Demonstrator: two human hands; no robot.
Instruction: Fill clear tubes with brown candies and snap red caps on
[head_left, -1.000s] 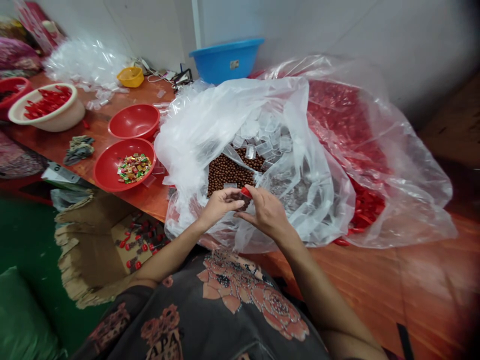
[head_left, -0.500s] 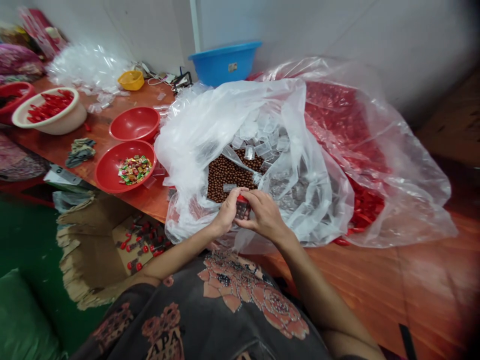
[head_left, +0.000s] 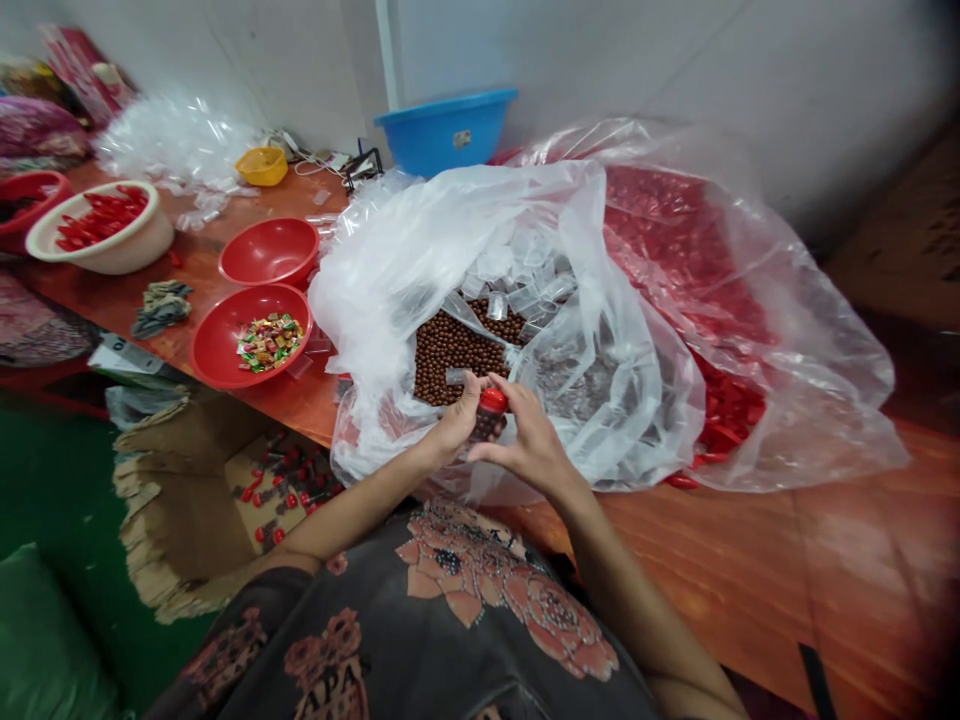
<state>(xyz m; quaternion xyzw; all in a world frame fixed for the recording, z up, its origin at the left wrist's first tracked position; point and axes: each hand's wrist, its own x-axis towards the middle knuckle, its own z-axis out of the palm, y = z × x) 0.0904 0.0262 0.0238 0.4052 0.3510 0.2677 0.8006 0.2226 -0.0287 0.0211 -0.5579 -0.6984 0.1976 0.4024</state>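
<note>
My left hand (head_left: 456,425) is closed around a small clear jar (head_left: 487,428) of brown balls, topped with a red cap. The jar stands tilted just above the front of a plastic bag. My right hand (head_left: 529,440) curves around its right side, thumb spread wide from the fingers, fingertips at the cap. Just beyond both hands lies a pile of brown candy balls (head_left: 457,350), with a clear empty cup (head_left: 455,376) on it. More clear cups (head_left: 525,265) fill the bag (head_left: 442,220) behind the balls.
Red caps (head_left: 731,410) fill a clear bag on the right. Red bowls stand to the left, one with wrapped candies (head_left: 270,342). Below the table edge, a cardboard box (head_left: 180,520) holds several filled jars (head_left: 281,495). A blue basin (head_left: 446,135) stands by the wall.
The jar has turned more upright and its red cap shows more fully. My right hand's fingers and thumb have spread apart, while my left hand keeps its hold.
</note>
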